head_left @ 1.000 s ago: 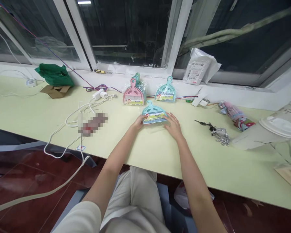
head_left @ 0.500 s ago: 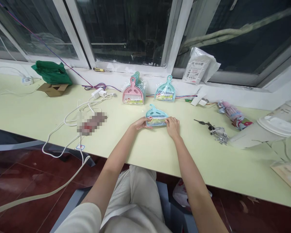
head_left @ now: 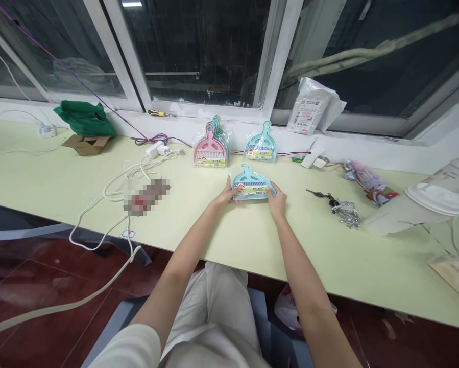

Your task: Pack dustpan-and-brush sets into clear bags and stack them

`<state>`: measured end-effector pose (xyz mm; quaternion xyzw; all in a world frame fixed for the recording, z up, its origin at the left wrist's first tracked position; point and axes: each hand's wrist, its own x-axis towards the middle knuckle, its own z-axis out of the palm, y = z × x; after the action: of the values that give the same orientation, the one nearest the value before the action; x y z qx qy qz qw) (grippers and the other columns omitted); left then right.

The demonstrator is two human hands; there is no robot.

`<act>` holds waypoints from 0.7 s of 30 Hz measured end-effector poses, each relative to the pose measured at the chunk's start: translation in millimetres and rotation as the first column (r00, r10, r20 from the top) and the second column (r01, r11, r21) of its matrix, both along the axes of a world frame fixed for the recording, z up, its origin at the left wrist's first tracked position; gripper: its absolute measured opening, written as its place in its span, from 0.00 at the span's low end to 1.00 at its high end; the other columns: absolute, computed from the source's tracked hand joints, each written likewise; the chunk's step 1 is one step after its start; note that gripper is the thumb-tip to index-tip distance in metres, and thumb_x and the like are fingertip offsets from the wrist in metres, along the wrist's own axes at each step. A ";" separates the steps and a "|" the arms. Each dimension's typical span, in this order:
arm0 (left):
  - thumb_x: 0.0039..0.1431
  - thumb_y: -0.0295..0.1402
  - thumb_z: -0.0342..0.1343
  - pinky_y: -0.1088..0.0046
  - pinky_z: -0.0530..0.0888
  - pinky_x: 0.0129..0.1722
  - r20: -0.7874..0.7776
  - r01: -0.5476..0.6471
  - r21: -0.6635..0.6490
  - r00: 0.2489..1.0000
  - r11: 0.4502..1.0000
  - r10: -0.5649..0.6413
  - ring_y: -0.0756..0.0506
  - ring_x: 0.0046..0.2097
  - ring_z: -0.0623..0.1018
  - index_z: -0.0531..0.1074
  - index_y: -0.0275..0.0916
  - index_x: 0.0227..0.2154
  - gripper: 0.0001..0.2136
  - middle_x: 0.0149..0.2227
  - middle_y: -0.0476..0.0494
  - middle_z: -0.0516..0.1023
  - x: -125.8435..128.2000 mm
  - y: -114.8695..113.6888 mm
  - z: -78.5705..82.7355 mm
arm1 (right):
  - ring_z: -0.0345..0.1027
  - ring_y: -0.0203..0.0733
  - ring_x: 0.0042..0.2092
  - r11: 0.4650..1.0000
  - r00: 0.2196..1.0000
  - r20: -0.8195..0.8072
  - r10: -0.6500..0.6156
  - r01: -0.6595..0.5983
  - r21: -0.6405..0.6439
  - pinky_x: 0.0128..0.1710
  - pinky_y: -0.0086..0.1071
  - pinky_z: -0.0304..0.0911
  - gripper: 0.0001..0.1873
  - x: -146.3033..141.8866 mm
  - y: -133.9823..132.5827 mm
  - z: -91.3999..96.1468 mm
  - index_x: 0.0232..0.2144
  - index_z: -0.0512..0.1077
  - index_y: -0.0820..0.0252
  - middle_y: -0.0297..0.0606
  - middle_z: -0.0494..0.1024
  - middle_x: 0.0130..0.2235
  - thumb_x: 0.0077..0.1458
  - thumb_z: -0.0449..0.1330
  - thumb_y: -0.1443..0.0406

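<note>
Between my hands is a light-blue dustpan and brush set (head_left: 252,180) in clear plastic with a printed label, its handle pointing away from me. My left hand (head_left: 226,194) grips its left edge, thumb over the front. At the right edge, my right hand (head_left: 277,200) holds it with bent fingers; some fingertips are hidden behind it. Farther back, a pink dustpan set (head_left: 210,149) stands at the front of a row with several blue-green ones behind. To its right, another blue dustpan set (head_left: 260,145) leans against the wall under the window.
White cables (head_left: 110,190) and plugs (head_left: 157,149) lie to the left, by a blurred-out object. A green bag (head_left: 84,119) sits on a cardboard box (head_left: 86,145) at the back left. Keys (head_left: 344,212), a folded umbrella (head_left: 367,183) and a lidded paper cup (head_left: 413,209) lie to the right.
The held dustpan set has turned to face me more squarely and shifted slightly right. My right hand has moved from its front onto its right edge, and more of the label shows.
</note>
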<state>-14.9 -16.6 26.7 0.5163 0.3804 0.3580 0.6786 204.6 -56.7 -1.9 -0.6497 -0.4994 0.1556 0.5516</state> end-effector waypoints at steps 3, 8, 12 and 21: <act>0.51 0.49 0.63 0.64 0.78 0.36 0.097 0.003 0.045 0.995 0.999 -0.008 0.43 0.39 0.80 0.46 0.55 0.66 0.43 0.55 0.37 0.71 2.9 -7.8 8.3 | 0.70 0.50 0.51 0.999 0.999 -0.004 -0.048 0.048 0.000 0.59 0.47 0.57 0.24 1.4 2.5 -2.7 0.50 0.74 0.63 0.49 0.78 0.48 0.54 0.54 0.60; 0.39 0.41 0.72 0.63 0.78 0.42 0.005 0.104 0.255 0.994 0.961 -0.109 0.37 0.50 0.75 0.69 0.46 0.56 0.37 0.59 0.36 0.66 4.0 -12.9 12.2 | 0.72 0.50 0.47 0.993 0.993 -0.010 -0.114 0.113 -0.015 0.58 0.48 0.58 0.21 5.9 4.6 -3.6 0.46 0.76 0.66 0.50 0.80 0.44 0.54 0.53 0.62; 0.50 0.47 0.64 0.64 0.77 0.39 -0.055 -0.018 0.225 0.998 0.974 0.032 0.37 0.48 0.74 0.78 0.35 0.38 0.20 0.57 0.33 0.70 8.0 -3.8 -0.9 | 0.73 0.48 0.41 0.992 0.993 -0.021 -0.120 0.119 -0.044 0.53 0.46 0.62 0.21 5.6 3.1 -2.3 0.45 0.76 0.67 0.50 0.80 0.39 0.54 0.54 0.61; 0.58 0.43 0.56 0.66 0.75 0.38 -0.070 -0.384 0.287 0.905 0.877 0.420 0.44 0.35 0.76 0.69 0.42 0.54 0.22 0.36 0.44 0.76 10.7 0.3 -15.6 | 0.71 0.42 0.32 0.996 0.984 -0.175 0.030 -0.044 -0.074 0.43 0.40 0.69 0.28 4.8 4.7 -4.9 0.46 0.75 0.63 0.38 0.78 0.30 0.48 0.61 0.51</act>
<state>-4.2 -16.3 11.2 0.5345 0.4713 0.5046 0.4875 209.4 -52.0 -6.9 -0.6451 -0.4551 0.2410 0.5645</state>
